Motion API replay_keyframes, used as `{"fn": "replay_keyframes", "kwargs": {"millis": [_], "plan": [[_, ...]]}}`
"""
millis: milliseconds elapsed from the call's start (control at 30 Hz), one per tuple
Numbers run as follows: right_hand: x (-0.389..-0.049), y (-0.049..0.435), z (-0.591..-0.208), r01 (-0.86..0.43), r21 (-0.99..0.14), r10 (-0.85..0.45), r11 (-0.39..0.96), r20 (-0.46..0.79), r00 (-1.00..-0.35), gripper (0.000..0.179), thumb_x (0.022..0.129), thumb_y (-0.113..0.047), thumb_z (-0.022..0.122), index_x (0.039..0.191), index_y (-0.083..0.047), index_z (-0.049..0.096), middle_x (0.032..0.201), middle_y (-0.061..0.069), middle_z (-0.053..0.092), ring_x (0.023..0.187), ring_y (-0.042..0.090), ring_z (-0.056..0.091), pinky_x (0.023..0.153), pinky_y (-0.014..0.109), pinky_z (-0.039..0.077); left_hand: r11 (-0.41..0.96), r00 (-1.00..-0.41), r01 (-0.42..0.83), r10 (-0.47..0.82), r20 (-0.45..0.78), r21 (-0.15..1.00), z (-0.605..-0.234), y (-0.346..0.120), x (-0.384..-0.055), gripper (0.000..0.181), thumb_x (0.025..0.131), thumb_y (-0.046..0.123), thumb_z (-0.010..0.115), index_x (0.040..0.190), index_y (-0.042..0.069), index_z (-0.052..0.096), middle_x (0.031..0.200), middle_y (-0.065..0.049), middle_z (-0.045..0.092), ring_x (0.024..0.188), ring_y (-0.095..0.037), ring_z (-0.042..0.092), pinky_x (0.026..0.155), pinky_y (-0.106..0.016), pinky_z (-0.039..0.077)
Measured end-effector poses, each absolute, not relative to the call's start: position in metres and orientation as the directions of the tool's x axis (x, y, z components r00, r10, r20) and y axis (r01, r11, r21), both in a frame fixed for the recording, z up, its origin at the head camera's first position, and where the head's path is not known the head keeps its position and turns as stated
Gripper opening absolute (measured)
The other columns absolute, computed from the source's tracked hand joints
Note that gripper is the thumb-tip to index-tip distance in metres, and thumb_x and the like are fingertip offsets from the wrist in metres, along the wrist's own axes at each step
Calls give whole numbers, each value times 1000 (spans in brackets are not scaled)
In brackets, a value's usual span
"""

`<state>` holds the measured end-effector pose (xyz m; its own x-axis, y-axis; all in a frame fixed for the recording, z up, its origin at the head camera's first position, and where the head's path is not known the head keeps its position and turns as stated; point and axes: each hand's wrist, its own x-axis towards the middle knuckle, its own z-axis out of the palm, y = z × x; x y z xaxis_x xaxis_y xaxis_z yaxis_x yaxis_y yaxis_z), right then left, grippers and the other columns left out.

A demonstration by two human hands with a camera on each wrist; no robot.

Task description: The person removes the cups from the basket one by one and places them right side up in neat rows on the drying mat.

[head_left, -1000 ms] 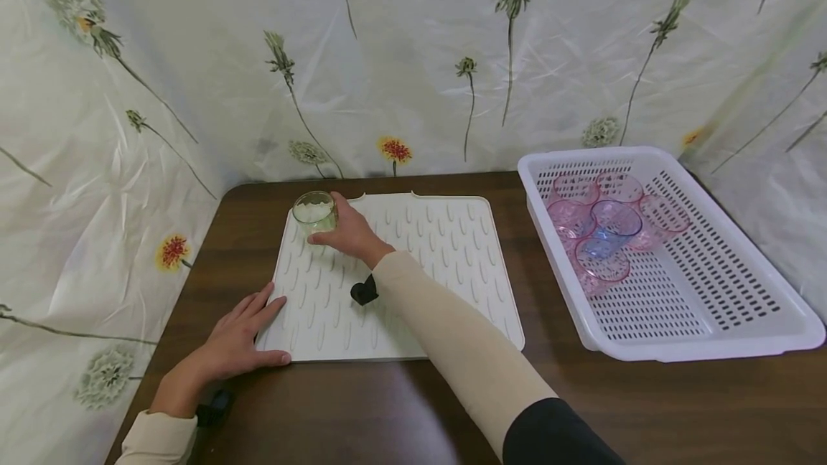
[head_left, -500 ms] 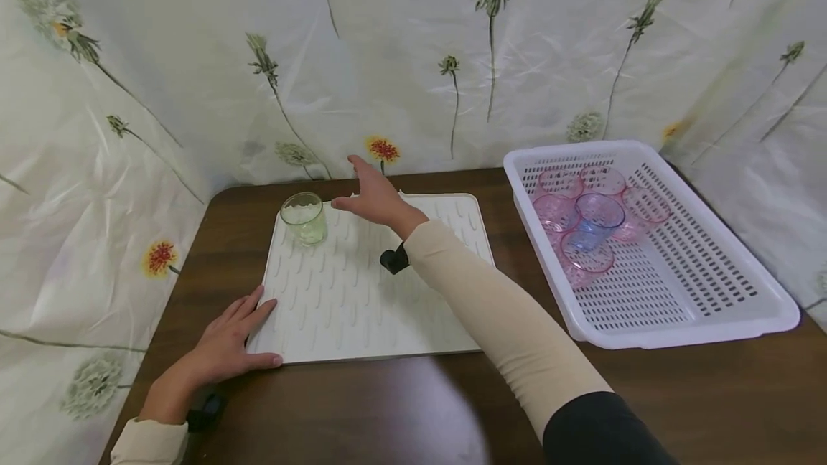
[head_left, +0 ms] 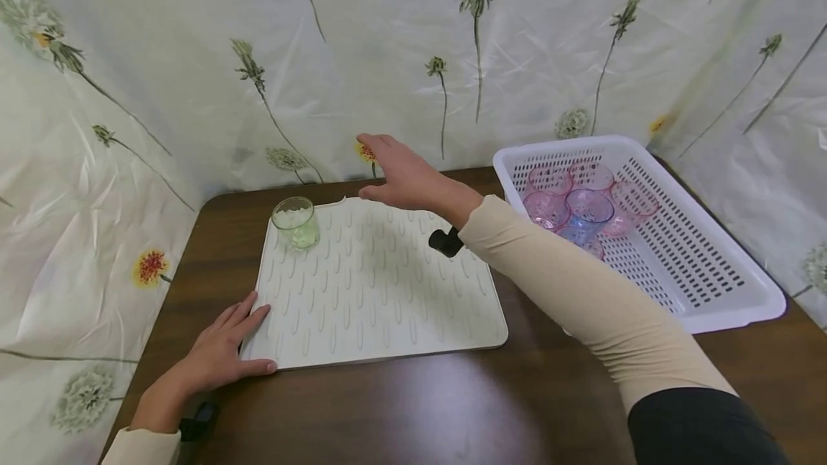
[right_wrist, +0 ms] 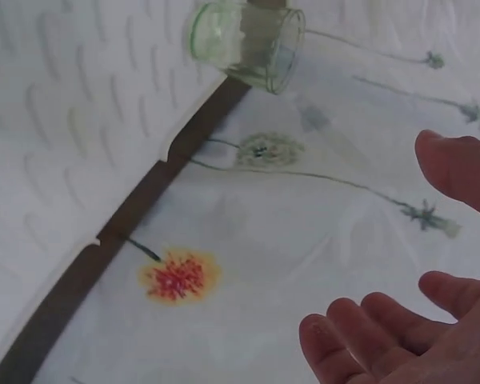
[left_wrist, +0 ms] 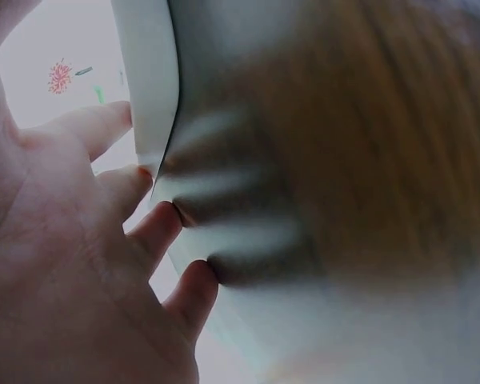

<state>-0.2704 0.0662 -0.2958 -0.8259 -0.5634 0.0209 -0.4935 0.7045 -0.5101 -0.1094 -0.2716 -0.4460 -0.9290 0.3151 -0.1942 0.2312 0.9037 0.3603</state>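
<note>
1. At the far left corner of the white mat (head_left: 381, 285), head view, the green glass (head_left: 296, 224) stands upright, mouth up, its axis vertical, left of the right hand (head_left: 413, 174) and apart from it. That hand hovers over the mat's far edge, thumb and fingers parted, fingertips pointing left and away. The left hand (head_left: 220, 350) rests at the mat's near left corner, fingers spread. The mat's long sides run left to right on a dark brown table (head_left: 362, 407). To the right sits a white basket (head_left: 736, 313) bearing pink glasses (head_left: 545, 210) and a blue glass (head_left: 584, 210); pale flower-print sheeting (head_left: 362, 56) hangs behind and to the left.

2. From the left wrist, the left hand's fingers are spaced apart, tips at a pale edge; the brown and grey beyond is blurred.

3. From the right wrist, the right hand's thumb stands well away from its fingers. The green glass is near the top, clear of the fingertips, sideways in this turned view, rim to the right. A table strip separates mat and sheeting.
</note>
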Motion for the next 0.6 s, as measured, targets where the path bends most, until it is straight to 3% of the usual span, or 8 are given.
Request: {"fn": "replay_keyframes", "kwargs": {"millis": [300, 600], "plan": [[-233, 114, -289, -595, -430, -646, 679, 36, -763, 85, 93, -30, 70, 158, -11, 19, 163, 10, 28, 151, 26, 28, 121, 44, 31, 907, -929, 226, 310, -200, 356, -444, -271, -110, 98, 75, 56, 78, 150, 6, 40, 162, -26, 23, 141, -52, 28, 102, -73, 32], [-214, 156, -295, -567, -473, -610, 675, 75, -789, 73, 91, -23, 72, 151, -2, 34, 155, 17, 41, 141, 33, 45, 112, 50, 40, 906, -931, 230, 311, -192, 356, -446, -271, -109, 97, 74, 53, 80, 150, 6, 41, 162, -26, 23, 140, -52, 28, 102, -73, 33]]}}
